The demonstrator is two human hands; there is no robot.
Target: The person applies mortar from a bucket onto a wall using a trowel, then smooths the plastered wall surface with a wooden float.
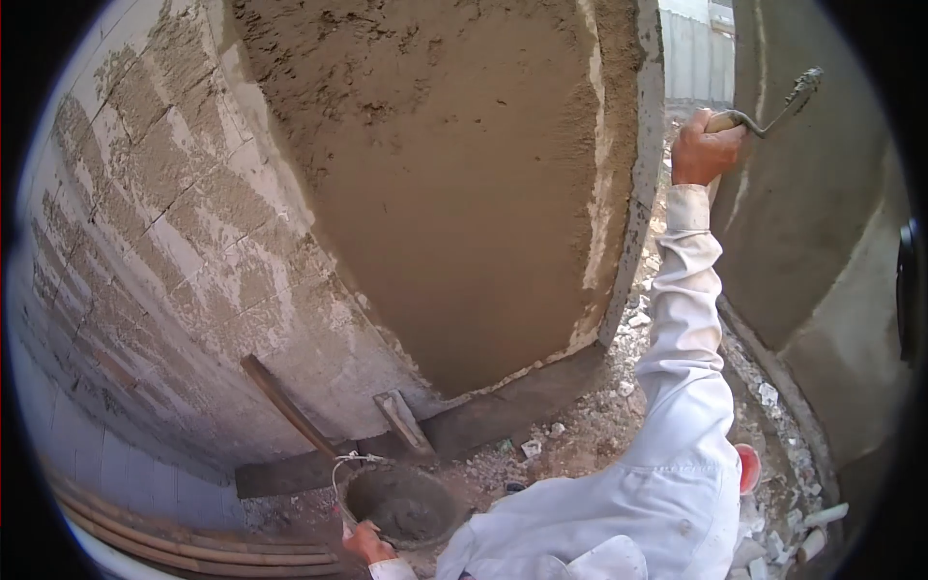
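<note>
My right hand (pixel 708 150) is raised at the upper right, its fingers wrapped round the wooden handle of a trowel (pixel 764 128). The trowel's blade is seen nearly edge-on, with grey mortar stuck to it. Low in the view, my left hand (pixel 369 543) is closed at the rim of a bucket (pixel 404 505), by its wire handle. Wet mortar lies inside the bucket. Ahead stands a wall with a broad patch of brown wet plaster (pixel 454 203), smooth in the middle and rough at the top.
Bare block wall (pixel 164 193) spans the left. A wooden plank (pixel 288 406) and a short board (pixel 404 422) lean at the wall's foot. Long poles (pixel 193 551) lie at the lower left. Rubble (pixel 532 448) covers the ground. Another plastered wall (pixel 822 222) stands at the right.
</note>
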